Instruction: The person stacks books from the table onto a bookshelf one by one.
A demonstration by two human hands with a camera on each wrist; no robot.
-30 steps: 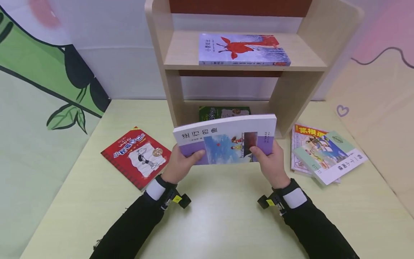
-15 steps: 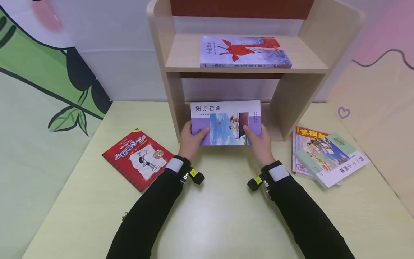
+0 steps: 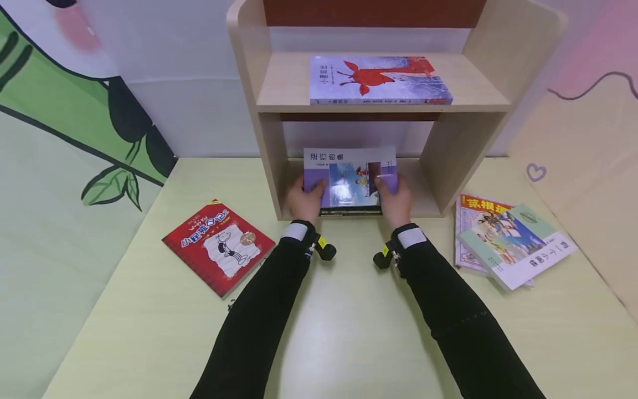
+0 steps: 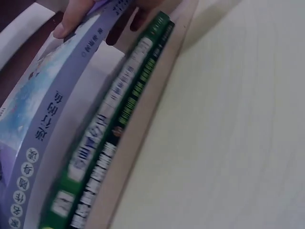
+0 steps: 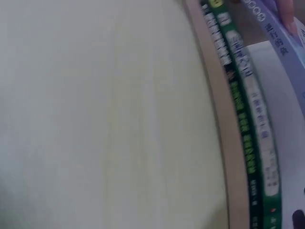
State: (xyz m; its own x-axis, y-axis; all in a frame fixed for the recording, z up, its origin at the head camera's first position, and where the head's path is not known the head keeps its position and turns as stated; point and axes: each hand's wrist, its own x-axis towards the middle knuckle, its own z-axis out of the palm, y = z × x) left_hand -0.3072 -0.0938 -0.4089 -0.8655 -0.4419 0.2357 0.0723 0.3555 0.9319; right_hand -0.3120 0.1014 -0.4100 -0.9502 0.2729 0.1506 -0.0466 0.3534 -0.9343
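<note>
Inside the lower compartment of the wooden bookshelf, a purple-and-white book lies cover up between my two hands. My left hand grips its left end and my right hand its right end, each thumb on the cover. Other fingers are mostly hidden beneath. Under it lie a green-spined book and a dark-spined book, stacked on the shelf board. Both wrist views show a gap between the purple book's spine and this stack.
A blue book with a red deer lies on the upper shelf. On the table, a red book lies at left. At right, a green-and-white book overlaps a purple-edged book.
Both hands have carried the purple-and-white book forward, from over the table into the lower compartment above the stacked books. The other books stay in place.
</note>
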